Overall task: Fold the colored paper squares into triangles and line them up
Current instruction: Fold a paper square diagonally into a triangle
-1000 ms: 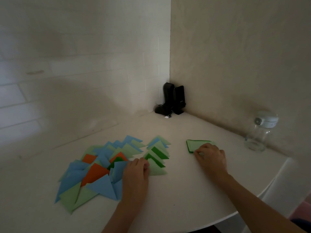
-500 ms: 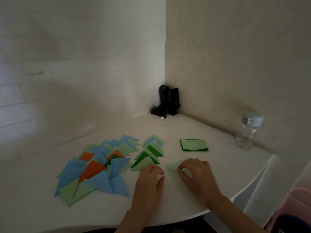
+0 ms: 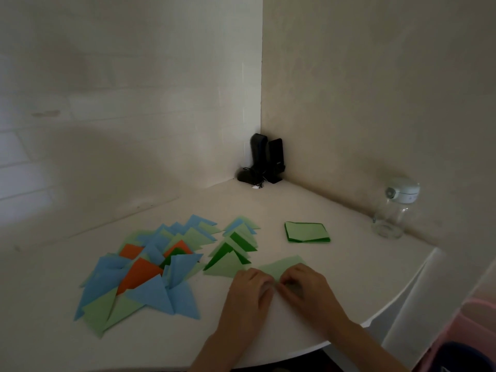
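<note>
Both hands working a light green paper square at the near edge of the counter.

The left hand [image 3: 248, 287] and right hand [image 3: 306, 285] meet fingertip to fingertip on the light green paper square [image 3: 281, 267], fingers curled down and pinching its near edge. Landmark: the stack of green squares [image 3: 307, 232] on the white counter [image 3: 349, 277]. The worked sheet lies just in front of that stack; the green triangle row [image 3: 236, 248] sits left of it, and the mixed pile of triangles [image 3: 145, 272] farther left.
</note>
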### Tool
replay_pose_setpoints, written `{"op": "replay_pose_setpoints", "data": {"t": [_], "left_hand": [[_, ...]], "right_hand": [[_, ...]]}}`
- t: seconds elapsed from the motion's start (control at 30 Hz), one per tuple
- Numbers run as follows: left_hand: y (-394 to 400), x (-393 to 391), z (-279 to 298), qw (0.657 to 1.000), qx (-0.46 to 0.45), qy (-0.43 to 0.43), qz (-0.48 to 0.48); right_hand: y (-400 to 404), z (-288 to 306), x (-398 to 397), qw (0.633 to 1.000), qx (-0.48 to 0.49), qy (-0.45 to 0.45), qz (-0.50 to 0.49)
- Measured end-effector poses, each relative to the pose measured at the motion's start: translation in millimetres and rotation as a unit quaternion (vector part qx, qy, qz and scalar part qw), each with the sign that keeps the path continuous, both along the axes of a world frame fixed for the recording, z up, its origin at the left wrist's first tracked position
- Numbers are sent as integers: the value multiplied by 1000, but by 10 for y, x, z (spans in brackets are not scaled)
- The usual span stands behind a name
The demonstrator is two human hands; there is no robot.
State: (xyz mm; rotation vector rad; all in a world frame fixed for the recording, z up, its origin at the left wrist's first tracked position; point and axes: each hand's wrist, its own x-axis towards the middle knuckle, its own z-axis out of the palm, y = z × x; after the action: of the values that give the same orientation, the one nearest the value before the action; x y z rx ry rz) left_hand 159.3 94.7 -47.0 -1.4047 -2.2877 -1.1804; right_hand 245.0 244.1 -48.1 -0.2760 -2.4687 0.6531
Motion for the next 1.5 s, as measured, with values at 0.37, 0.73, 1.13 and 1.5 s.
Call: {"op": "replay_pose_setpoints", "data": {"t": [0.37,0.73,1.13,1.5], "left_hand": [[195,-120,2,999,-2,-39,34],[270,-234,64,984,4,-174,33],[107,-254,126,988,-7,-155,-15],[-37,-248,91,996,-32,40,-71]], "right_hand": [[27,70,-37,997,-74,24,-19],[82,67,-23,995,-86,-4,-41],[17,85,-79,995,-79,-40,-55],[148,229,51,988,-53,-105,100]]}}
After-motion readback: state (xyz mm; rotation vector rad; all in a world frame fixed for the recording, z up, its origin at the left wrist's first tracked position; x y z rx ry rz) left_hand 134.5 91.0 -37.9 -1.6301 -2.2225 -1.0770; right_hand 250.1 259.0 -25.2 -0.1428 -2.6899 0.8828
